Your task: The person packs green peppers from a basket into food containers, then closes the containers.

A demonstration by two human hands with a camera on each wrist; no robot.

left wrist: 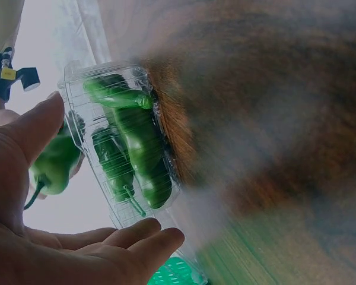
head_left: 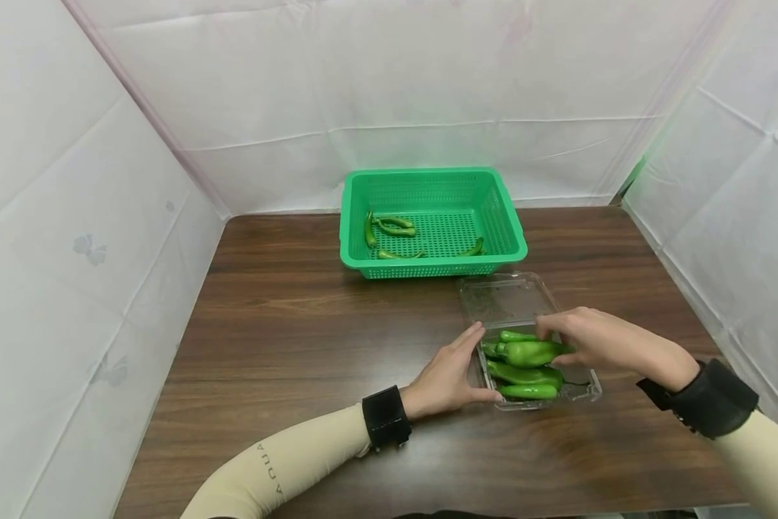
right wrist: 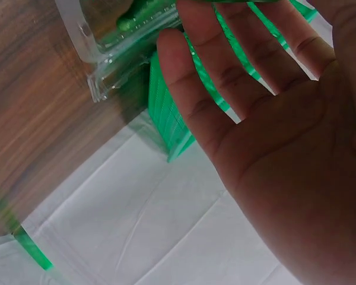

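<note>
Beside the clamshell [head_left: 583, 382] – left hand [head_left: 450, 375] flat, steadying

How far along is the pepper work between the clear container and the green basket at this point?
Done: about four slim green peppers lie in the green perforated plastic basket. In hand: the left hand steadies the clear plastic clamshell container, its lid open, while the right hand rests its fingers on the top plump green pepper; a firm grip isn't clear. Left: roughly four peppers in the container.

Peppers in basket [head_left: 431, 220]: four [head_left: 394, 221]
Peppers in clamshell [head_left: 583, 393]: about four [head_left: 528, 352]
Baskets: one
Clamshells: one, just before the basket
Hands: two [head_left: 450, 375] [head_left: 593, 337]
</note>
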